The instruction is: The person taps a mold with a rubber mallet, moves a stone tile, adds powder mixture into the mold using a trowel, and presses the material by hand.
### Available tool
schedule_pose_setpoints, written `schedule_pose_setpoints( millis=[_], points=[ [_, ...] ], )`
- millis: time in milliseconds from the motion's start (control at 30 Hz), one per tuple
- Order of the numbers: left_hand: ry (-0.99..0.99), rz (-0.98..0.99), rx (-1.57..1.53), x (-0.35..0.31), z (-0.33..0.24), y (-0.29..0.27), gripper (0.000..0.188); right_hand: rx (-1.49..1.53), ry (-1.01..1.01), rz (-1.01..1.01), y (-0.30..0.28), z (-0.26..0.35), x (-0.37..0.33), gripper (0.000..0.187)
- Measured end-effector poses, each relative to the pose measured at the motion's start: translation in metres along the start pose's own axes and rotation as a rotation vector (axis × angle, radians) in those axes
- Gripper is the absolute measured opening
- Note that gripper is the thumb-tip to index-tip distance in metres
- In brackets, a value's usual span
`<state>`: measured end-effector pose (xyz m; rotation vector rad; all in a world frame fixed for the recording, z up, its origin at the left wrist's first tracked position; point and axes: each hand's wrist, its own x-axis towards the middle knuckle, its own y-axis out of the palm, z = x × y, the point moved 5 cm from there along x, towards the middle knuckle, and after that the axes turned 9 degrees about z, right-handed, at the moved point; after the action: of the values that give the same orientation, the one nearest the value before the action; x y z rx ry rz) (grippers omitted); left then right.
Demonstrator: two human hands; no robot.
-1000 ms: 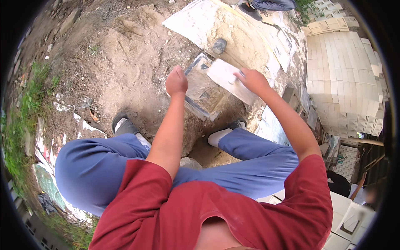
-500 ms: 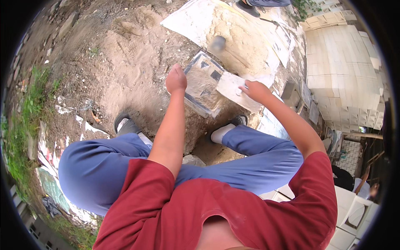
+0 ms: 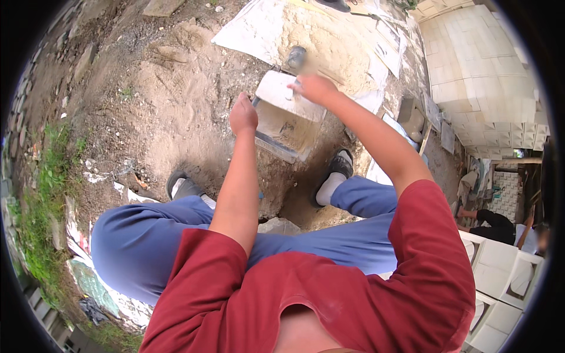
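Note:
On the ground between my feet lies a shallow rectangular mould (image 3: 276,145) with a dark rim, holding pale sandy material (image 3: 285,126). My right hand (image 3: 315,89) is closed on a flat, pale plastering float (image 3: 275,84), gripping it from above. The float lies over the far part of the mould and hides it there. At the mould's left edge, my left hand (image 3: 243,115) is closed like a fist. Its fingers face away, so whether it grips the rim or something else cannot be made out.
Beyond the mould, a heap of pale powder (image 3: 329,44) spreads over a white sheet (image 3: 247,35), with a grey cup-like container (image 3: 296,56) on it. Stacked pale blocks (image 3: 482,70) stand to the right. A person (image 3: 500,226) is at the far right; another's shoe (image 3: 335,5) shows at the top.
My right hand has carried the float from the mould's right side to the left and away, over its far end. My left hand stays by the left edge.

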<state>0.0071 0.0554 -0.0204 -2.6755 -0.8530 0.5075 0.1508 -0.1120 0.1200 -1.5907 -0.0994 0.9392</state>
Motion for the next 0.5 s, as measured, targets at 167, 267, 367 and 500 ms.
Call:
schedule_pose_setpoints(
  millis=[167, 267, 367, 500],
  points=[
    [0.005, -0.055, -0.005, -0.001, 0.001, -0.008, 0.055, -0.024, 0.073, 0.047, 0.034, -0.029, -0.055, 0.059],
    [-0.020, -0.120, 0.056, 0.000, 0.000, -0.009, 0.056, -0.053, 0.122, 0.097, 0.032, -0.049, -0.102, 0.059],
    [-0.065, -0.067, 0.223, -0.001, -0.007, -0.002, 0.059, 0.089, 0.246, 0.064, 0.031, -0.074, -0.132, 0.058],
    [-0.109, 0.052, 0.343, 0.007, -0.008, 0.005, 0.066, 0.533, 0.380, -0.038, 0.034, -0.108, -0.141, 0.050]
  ],
)
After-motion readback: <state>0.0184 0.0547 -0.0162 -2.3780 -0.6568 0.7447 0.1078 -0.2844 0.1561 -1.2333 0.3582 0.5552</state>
